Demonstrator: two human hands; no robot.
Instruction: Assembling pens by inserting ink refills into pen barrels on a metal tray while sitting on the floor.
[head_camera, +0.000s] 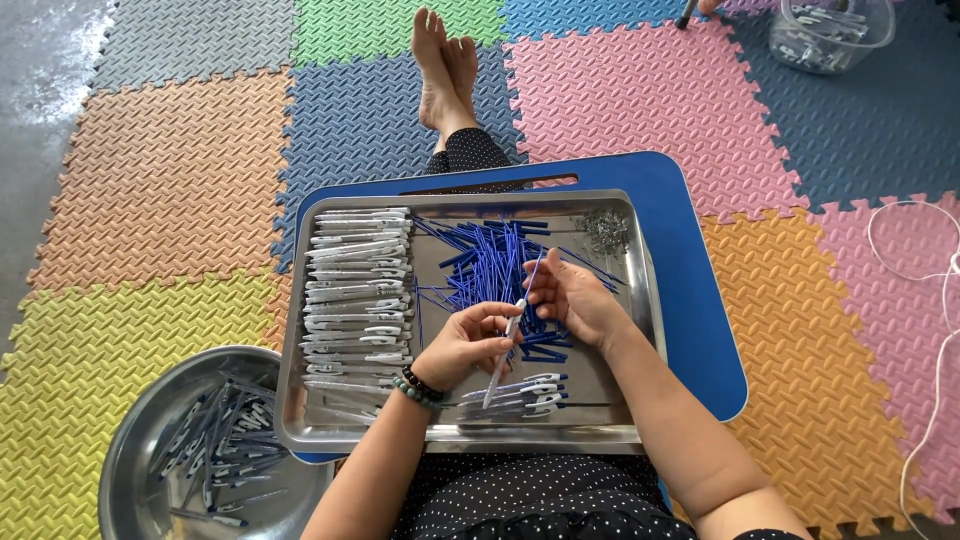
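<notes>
Centrally, both hands (520, 325) pinching one pen (505, 350), blue refill (533, 272), above tray (640, 300), rims well apart.

No labels, signs or screens show anywhere in the frame. The nearest thing to a package is a clear plastic tub (833, 30) at the upper right corner, standing on the dark blue foam mat tile (880, 120). It is roughly rectangular with rounded corners and see-through walls, and its top edge is cut off by the frame. Through the walls, a heap of white and grey pen parts (815, 35) shows.
</notes>
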